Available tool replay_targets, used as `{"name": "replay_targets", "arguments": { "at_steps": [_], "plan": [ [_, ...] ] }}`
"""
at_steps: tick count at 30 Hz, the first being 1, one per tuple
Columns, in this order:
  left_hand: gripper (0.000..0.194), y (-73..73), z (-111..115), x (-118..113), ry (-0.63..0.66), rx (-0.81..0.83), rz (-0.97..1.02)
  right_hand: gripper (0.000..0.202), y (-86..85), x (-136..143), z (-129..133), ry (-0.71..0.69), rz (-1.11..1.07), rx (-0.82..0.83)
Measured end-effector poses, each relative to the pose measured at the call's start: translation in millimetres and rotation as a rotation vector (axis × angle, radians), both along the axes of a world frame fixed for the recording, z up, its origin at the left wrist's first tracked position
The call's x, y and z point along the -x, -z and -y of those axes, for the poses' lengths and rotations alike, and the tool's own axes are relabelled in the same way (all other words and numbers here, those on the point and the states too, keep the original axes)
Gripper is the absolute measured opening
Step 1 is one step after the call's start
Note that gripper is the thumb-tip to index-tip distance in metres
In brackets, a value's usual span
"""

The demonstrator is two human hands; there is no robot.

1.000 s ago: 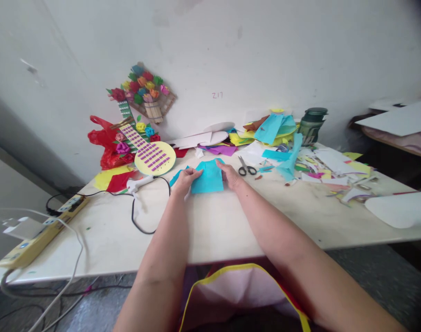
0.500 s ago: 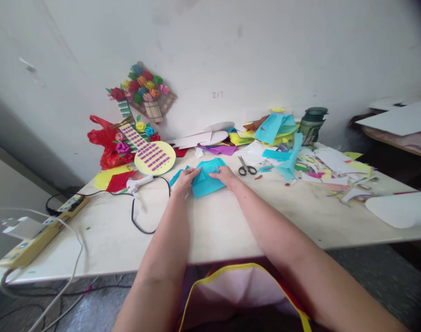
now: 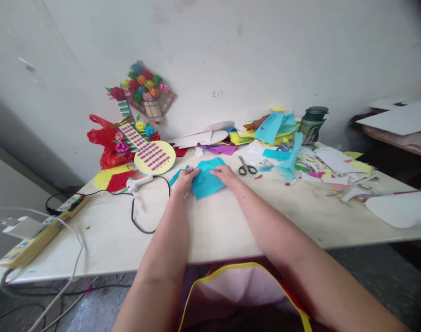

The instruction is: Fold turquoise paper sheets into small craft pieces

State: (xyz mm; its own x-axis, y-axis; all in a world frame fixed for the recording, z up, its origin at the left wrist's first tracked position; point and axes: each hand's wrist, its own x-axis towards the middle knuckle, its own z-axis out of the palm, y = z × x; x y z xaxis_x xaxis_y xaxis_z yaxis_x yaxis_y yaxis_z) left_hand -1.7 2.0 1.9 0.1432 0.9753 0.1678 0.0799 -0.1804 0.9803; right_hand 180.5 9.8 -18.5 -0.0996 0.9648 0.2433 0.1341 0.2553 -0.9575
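Between my two hands is a sheet of blue crepe paper (image 3: 209,182), held just above the table. My left hand (image 3: 186,180) pinches its left side, thumb on top. On the right side my right hand (image 3: 226,175) grips it with thumb and fingers; the fingertips beneath are hidden. Another blue paper piece (image 3: 176,177) lies just left of my left hand. Black-handled scissors (image 3: 246,167) rest on the table to the right of my right hand. A white glue gun (image 3: 140,183) with a black cord lies to the left.
A power strip (image 3: 46,230) sits along the table's left edge. Behind stand a yellow paper guitar-like craft (image 3: 155,157) and a red plastic bag (image 3: 108,147). Paper scraps (image 3: 321,166) cover the right side, near a green bottle (image 3: 312,125). Blue paper strips (image 3: 275,127) lie on a pile.
The blue crepe paper has shifted slightly between my hands, its lower edge now a little lower and flatter. Both hands stay in nearly the same place.
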Motion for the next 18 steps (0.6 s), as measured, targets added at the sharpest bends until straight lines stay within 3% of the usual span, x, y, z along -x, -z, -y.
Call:
{"name": "replay_targets", "arguments": {
  "at_steps": [18],
  "plan": [
    [0.028,0.7,-2.4,0.6,-0.063,-0.016,-0.019,0.052,-5.3,2.2,3.6,-0.038,-0.015,-0.056]
  ]
}}
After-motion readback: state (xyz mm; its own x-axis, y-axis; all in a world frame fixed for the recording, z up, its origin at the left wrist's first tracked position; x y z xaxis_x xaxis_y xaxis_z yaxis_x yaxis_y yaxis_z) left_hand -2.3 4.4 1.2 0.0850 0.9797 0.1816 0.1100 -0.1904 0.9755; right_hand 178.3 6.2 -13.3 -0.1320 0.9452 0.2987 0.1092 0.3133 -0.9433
